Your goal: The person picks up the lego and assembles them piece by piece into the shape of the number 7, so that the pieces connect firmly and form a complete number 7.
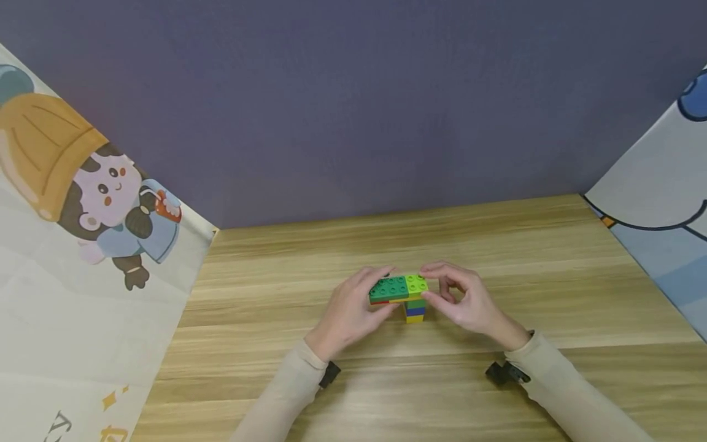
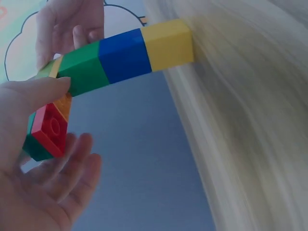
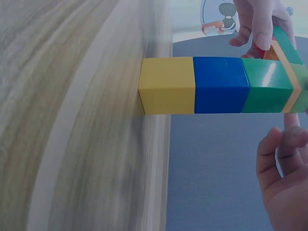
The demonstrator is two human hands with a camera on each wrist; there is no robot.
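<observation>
A tower of toy bricks stands upright on the wooden table: a yellow brick at the base, then a blue brick, a green brick and a thin orange layer. Across its top, a lime green brick sits over the column, and a dark green brick juts out leftward. Under that overhang shows a red brick. My left hand holds the overhanging end, thumb on the near side and fingers behind. With thumb and forefinger, my right hand pinches the lime green brick's right end.
The wooden table extends around the tower on all sides. A dark blue-grey panel rises behind it. Printed cartoon sheets flank the table at left and right.
</observation>
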